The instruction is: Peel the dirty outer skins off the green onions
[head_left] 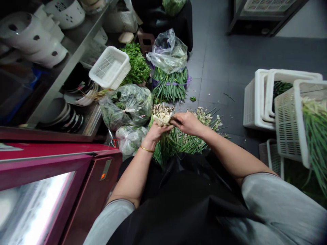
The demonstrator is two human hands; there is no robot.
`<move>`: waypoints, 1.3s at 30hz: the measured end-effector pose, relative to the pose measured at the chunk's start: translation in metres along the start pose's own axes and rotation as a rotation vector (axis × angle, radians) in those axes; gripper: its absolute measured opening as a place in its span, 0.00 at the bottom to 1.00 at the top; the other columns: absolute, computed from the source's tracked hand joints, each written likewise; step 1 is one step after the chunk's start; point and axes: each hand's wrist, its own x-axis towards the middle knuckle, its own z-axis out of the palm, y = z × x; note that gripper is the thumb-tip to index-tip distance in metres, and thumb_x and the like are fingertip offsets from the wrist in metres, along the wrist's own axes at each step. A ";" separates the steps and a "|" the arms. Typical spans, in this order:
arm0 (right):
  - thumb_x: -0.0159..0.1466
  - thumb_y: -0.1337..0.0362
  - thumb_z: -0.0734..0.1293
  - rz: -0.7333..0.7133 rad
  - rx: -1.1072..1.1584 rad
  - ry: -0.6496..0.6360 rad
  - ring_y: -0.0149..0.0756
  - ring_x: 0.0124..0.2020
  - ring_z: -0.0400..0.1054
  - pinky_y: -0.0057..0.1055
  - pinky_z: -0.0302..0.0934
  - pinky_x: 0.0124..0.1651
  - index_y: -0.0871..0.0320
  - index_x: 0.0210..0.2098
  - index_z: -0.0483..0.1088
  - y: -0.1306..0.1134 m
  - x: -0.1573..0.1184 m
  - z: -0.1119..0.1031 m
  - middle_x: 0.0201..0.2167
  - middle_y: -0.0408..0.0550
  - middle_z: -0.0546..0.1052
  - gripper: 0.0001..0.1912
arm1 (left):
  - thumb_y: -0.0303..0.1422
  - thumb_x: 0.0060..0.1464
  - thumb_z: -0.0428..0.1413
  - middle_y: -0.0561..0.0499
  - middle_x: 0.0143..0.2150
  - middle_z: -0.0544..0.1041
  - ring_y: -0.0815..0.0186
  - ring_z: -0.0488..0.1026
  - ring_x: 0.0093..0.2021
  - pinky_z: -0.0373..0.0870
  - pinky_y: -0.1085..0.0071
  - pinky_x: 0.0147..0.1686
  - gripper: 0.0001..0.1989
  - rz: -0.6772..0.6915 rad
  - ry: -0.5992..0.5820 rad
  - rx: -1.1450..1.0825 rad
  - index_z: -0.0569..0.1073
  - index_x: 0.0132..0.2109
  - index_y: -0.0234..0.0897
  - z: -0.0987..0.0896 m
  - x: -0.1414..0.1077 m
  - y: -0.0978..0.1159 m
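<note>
My left hand [156, 132] is closed round a bunch of spring onions [163, 117], their white ends and roots pointing away from me and their green leaves hanging toward my lap. At the right side of those white ends, my right hand [187, 123] is pinched on a spring onion; its fingertips partly hide the stalk. Loose trimmings and green leaves [191, 143] lie in a pile on the floor beneath my hands. Just beyond stands a tied bundle of long green leaves [170, 85] under a clear plastic bag [168, 51].
To the left are bagged greens [127, 105], a white basket [109, 68], leafy herbs [136, 63], a shelf with bowls [57, 114] and a red cabinet [102, 183]. White crates [286, 129] stand at the right, one holding spring onions [315, 136]. Scraps dot the grey floor [217, 68].
</note>
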 end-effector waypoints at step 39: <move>0.63 0.61 0.68 0.872 0.446 -0.062 0.26 0.19 0.62 0.26 0.61 0.31 0.62 0.23 0.68 0.234 0.077 0.152 0.12 0.41 0.65 0.15 | 0.39 0.41 0.65 0.49 0.24 0.70 0.61 0.68 0.25 0.72 0.56 0.32 0.09 -0.183 0.211 0.188 0.75 0.30 0.44 -0.073 -0.050 0.044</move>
